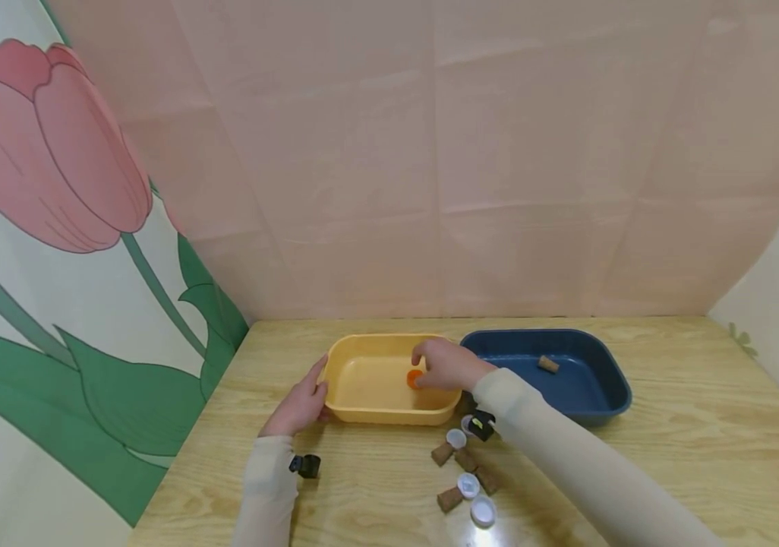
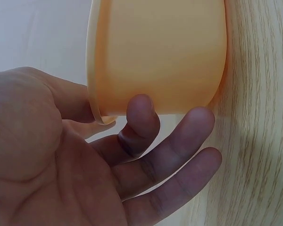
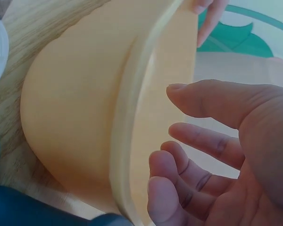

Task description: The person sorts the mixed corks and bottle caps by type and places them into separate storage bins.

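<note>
My left hand [image 1: 301, 403] holds the left end of a yellow plastic tray [image 1: 376, 416], and in the left wrist view its fingers [image 2: 179, 141] curl by the rim and outer wall. Over the right half of this tray is my right hand [image 1: 451, 363]. An orange bottle cap [image 1: 413, 379] shows just by its thumb, inside the tray. From the right wrist view, the thumb and fingers [image 3: 203, 96] are apart with nothing between them. The cap is hidden there by the tray's wall.
A dark blue tray [image 1: 611, 414] stands to the right, with one cork [image 1: 548, 365] inside. In front of the trays lie several white caps [image 1: 483, 511] and several corks [image 1: 449, 499], beneath and left of my right forearm. A pink cloth [image 1: 465, 190] hangs behind the table.
</note>
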Demonstrator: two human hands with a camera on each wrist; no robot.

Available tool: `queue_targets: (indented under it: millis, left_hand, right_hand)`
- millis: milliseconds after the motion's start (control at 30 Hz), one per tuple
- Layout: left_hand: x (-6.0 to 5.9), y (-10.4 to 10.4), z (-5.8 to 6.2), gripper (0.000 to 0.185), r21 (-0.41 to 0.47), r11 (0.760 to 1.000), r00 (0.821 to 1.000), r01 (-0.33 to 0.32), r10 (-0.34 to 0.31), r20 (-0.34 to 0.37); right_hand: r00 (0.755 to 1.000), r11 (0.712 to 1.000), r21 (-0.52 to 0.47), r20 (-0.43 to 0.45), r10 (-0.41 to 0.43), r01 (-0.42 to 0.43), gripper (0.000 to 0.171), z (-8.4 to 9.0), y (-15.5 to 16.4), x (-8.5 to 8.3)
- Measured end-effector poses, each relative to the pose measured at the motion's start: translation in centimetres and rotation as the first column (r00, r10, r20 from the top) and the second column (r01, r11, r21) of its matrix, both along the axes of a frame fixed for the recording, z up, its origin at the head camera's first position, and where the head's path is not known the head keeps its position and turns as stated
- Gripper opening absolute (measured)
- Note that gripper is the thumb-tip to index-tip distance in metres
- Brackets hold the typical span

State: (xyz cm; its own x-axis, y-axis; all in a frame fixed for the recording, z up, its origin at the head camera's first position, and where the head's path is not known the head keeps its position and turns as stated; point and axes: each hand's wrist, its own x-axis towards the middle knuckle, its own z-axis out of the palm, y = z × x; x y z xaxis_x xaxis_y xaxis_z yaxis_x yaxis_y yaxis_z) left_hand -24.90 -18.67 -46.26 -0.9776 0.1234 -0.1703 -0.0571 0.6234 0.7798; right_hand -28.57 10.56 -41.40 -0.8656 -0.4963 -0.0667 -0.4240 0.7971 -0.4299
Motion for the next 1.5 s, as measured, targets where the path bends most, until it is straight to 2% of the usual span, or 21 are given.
queue_targets:
  millis: [133,300,633,867,1100,1500]
  left_hand:
    - [0.0,0.2,-0.1,0.055,-0.009,1.0,1.0,-0.007,0.007,0.005]
    - [-0.1,0.0,-0.2,0.055,-0.006,1.0,1.0,-0.007,0.007,0.014]
    - [-0.1,-0.1,-0.2,0.056,-0.002,1.0,1.0,-0.016,0.016,0.009]
    - [-0.1,0.0,-0.1,0.056,-0.01,1.0,1.0,-0.019,0.019,0.021]
    - [-0.3,-0.1,-0.1,0.056,-0.017,1.0,1.0,-0.021,0.021,0.021]
    - [-0.3,-0.2,-0.2,0.056,-0.017,1.0,0.999,-0.011,0.012,0.031]
  right_hand:
    - [1.0,0.999,-0.03,-0.022,0.01,-0.011,0.03,0.3,0.7,1.0]
    - [1.0,0.998,-0.068,0.0,0.009,-0.009,0.025,0.7,1.7,2.9]
    - [0.992,0.98,-0.16,-0.061,0.109,-0.117,0.028,0.1,4.2,7.0]
    - [0.983,0.949,-0.262,-0.093,0.156,-0.176,0.025,-1.5,6.6,9.1]
    - [0.978,0.91,-0.363,-0.029,0.204,-0.201,0.03,-3.5,9.0,10.3]
    - [0.98,0.899,-0.411,0.056,0.191,-0.152,0.034,-6.2,12.1,11.6]
